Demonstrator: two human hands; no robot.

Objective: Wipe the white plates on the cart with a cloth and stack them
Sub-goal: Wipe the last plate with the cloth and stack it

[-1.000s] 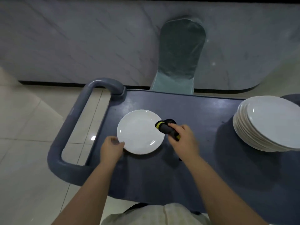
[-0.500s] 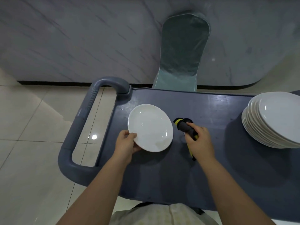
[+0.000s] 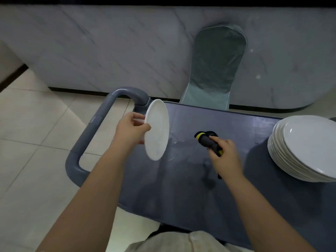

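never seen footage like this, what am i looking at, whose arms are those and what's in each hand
There is no machine here. A person wears a camera on the head, so the view looks down along their own two arms. The left hand holds a white plate by its rim, lifted and tipped almost on edge. The right hand grips a rolled dark cloth with yellow trim. Below them is the grey top of a cart, with its curved handle on the left. At the cart's right end sits a stack of white plates. Beyond the cart stands a covered chair.
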